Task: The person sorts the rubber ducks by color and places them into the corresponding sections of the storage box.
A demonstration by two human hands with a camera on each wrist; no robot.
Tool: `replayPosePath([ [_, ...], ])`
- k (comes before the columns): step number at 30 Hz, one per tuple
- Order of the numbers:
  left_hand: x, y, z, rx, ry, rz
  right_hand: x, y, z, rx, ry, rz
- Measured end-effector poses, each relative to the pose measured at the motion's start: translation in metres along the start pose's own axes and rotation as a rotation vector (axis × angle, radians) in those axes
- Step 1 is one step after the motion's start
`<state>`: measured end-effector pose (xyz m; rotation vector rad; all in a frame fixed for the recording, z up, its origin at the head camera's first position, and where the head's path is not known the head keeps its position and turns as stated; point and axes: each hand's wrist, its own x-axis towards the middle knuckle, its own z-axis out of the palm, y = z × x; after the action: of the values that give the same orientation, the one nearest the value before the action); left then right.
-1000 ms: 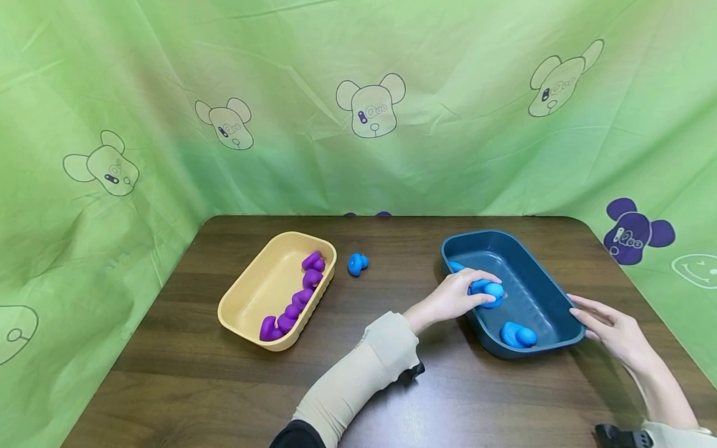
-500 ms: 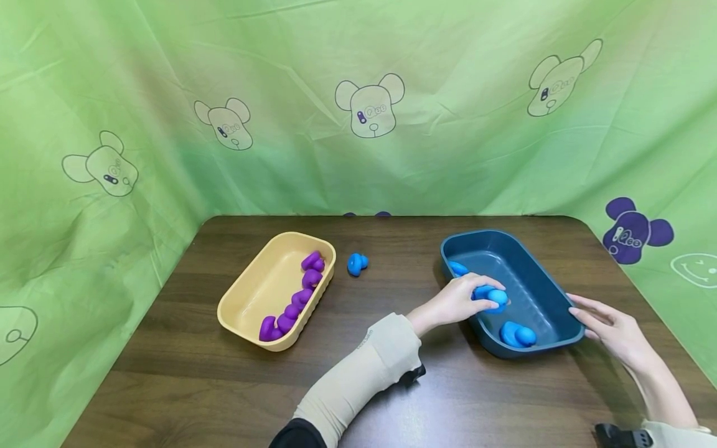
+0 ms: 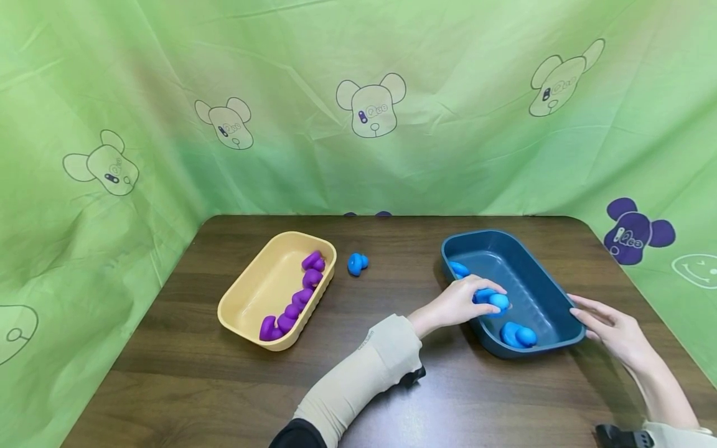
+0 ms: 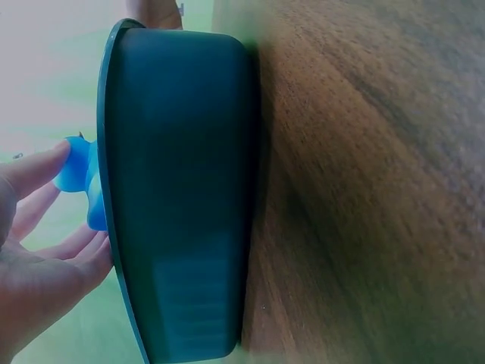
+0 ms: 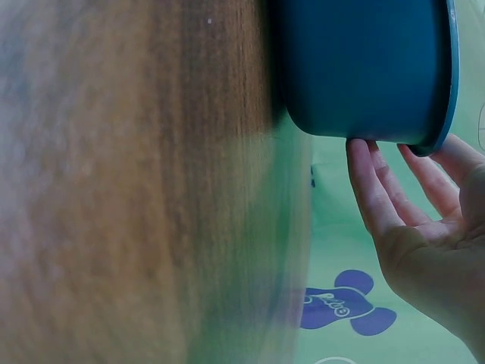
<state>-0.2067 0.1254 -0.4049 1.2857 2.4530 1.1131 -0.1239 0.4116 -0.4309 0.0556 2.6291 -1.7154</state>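
Note:
My left hand [image 3: 456,302] reaches over the near-left wall of a dark blue tray [image 3: 534,280] and pinches a blue lumpy piece with rounded knobs [image 3: 498,303] between thumb and fingers. In the left wrist view this blue piece [image 4: 73,167] shows just above the tray rim, partly hidden by it. A second blue piece [image 3: 518,335] lies on the tray floor near its front, and another blue piece [image 3: 459,269] shows at the far left. At the right front corner my right hand [image 3: 613,326] touches the tray's outside with nearly straight fingers [image 5: 364,178].
A cream tray [image 3: 246,292] stands on the left, with several purple lumpy pieces [image 3: 285,322] along its right wall. One loose blue piece [image 3: 355,264] lies beside it on the wooden table [image 3: 224,392]. A green printed curtain [image 3: 291,168] surrounds the table's back and sides.
My left hand has shifted slightly right and toward me with the pinched blue piece, uncovering more of the far-left piece. My right hand and both trays look unmoved.

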Motion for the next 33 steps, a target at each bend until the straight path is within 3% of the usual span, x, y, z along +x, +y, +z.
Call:
replayPosePath([
  [4, -0.002, -0.001, -0.002, -0.04, 0.011, -0.023, 0.0, 0.001, 0.0, -0.005, 0.0, -0.002],
  [13, -0.014, -0.011, -0.011, -0.112, 0.117, -0.021, 0.0, 0.002, 0.001, -0.01, -0.003, -0.009],
  [23, -0.026, -0.026, -0.024, -0.09, 0.226, -0.006, -0.001, 0.001, 0.0, -0.006, -0.008, -0.001],
  [33, -0.038, -0.042, -0.038, -0.091, 0.302, -0.052, -0.001, 0.0, 0.001, -0.011, -0.002, -0.003],
])
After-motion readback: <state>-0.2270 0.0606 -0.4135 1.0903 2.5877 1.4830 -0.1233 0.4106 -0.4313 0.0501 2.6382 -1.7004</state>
